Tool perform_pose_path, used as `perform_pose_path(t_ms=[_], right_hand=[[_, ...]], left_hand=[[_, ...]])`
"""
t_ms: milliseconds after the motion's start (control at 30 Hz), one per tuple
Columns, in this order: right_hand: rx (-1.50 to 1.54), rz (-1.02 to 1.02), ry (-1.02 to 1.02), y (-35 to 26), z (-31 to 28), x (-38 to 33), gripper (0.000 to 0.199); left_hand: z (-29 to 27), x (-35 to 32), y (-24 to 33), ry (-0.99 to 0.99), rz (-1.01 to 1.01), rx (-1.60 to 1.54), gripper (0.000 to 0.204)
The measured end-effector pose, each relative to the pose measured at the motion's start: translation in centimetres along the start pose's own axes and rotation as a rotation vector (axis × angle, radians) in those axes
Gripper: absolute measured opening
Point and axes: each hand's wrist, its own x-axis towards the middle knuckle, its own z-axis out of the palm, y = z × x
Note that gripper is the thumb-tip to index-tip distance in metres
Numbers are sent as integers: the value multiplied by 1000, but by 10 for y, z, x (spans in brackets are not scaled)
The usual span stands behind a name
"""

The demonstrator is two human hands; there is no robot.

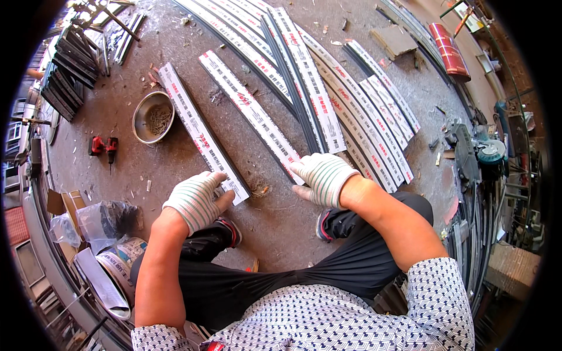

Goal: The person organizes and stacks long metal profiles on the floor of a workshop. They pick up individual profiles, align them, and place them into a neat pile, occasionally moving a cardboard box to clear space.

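Observation:
My left hand (198,198), in a striped white knitted glove, reaches over the near end of a long metal profile (199,128) with printed white film on top and a dark side. Its fingers and thumb are spread at the profile's edge. My right hand (325,177), gloved alike, is at the near end of a second film-covered profile (250,108). The index finger and thumb stand apart beside that end, which they partly hide; whether they press on it is hard to see. Both profiles lie slanted on the floor, some distance apart.
To the right lie more film-covered profiles (380,108), fanned out. A metal bowl of small fasteners (153,117) and a red-black cordless drill (103,147) are at left. Stacked dark profiles (67,76) stand behind. Plastic bags (105,219) and a bucket (120,269) are near-left; a green motor machine (490,152) is at right.

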Motion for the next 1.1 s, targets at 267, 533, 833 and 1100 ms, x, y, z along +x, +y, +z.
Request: perform_pose_path(t_ms=[267,533,833,1100], right_hand=[[-1,66,29,12,7,1,47],[9,191,-15,27,16,5,48],[58,312,28,49,17,2,49],[64,343,44,55,21,2,57]], left_hand=[[0,-2,-5,-2,-21,8,39],[-3,-7,-2,4,-19,-12,42],[-4,-8,2,8,13,21,43],[-1,-8,1,36,55,28,44]])
